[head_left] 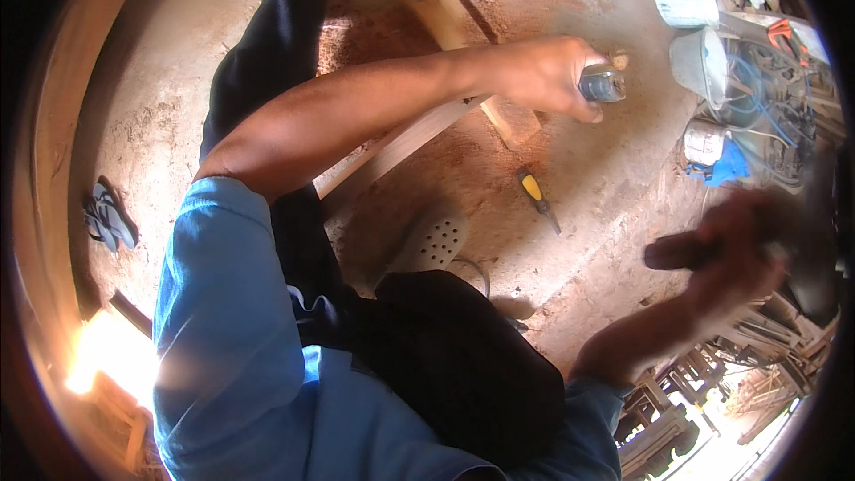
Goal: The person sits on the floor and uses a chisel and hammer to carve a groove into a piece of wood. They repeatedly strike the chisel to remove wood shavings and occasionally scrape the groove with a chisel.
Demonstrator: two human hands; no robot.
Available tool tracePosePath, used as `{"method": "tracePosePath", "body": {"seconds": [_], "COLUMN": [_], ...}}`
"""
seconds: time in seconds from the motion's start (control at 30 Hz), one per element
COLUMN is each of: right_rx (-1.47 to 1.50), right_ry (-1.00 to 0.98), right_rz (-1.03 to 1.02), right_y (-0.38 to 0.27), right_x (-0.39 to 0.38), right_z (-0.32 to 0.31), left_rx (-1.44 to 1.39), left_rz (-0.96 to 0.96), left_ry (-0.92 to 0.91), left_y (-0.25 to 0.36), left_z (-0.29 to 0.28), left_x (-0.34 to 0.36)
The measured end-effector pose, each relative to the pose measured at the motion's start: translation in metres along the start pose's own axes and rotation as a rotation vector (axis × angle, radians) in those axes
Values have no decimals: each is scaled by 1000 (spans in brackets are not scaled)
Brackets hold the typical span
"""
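Observation:
My left hand [554, 78] reaches out over the wooden pieces, its fingers closed around a short, dark, shiny cylinder [603, 84]. The rest of that cylinder is hidden in the grip. Off to the right, my right hand [744, 249] is smeared by motion and grips a tool with a dark handle [679, 251]; a large dark blur beyond the hand may be its head. Below my left hand lies a wooden beam [511, 120], with a paler board [401, 150] running up to it. A tool with a yellow and black handle [533, 187] rests on the floor nearby.
White buckets [686, 2] stand at the far right, beside a paint-stained tin [704, 142] and a blue cloth [728, 165]. Scrap wood [677, 401] is heaped at the lower right. A perforated clog [432, 242] shows near my legs; sandals [112, 215] lie at the left.

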State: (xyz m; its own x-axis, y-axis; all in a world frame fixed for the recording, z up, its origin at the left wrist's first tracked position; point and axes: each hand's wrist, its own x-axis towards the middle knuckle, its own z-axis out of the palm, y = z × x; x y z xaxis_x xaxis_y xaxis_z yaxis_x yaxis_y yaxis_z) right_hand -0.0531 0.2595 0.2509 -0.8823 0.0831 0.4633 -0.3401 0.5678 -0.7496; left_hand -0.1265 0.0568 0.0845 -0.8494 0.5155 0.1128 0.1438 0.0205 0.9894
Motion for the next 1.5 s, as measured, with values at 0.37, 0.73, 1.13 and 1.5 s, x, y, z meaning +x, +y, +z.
{"method": "tracePosePath", "body": {"seconds": [0.37, 0.73, 1.13, 1.5], "right_rx": [-282, -33, 118, 67], "right_ry": [-699, -170, -230, -240], "right_rz": [50, 485, 560, 580], "right_y": [55, 10, 25, 12], "right_x": [-33, -36, -59, -74], "right_z": [86, 35, 27, 22], "left_rx": [-28, -27, 141, 179], "left_rz": [59, -413, -101, -42], "left_ry": [-4, -18, 53, -18], "left_y": [-12, -19, 21, 20], "left_z": [-11, -13, -4, 11], "left_x": [-24, 74, 35, 12]}}
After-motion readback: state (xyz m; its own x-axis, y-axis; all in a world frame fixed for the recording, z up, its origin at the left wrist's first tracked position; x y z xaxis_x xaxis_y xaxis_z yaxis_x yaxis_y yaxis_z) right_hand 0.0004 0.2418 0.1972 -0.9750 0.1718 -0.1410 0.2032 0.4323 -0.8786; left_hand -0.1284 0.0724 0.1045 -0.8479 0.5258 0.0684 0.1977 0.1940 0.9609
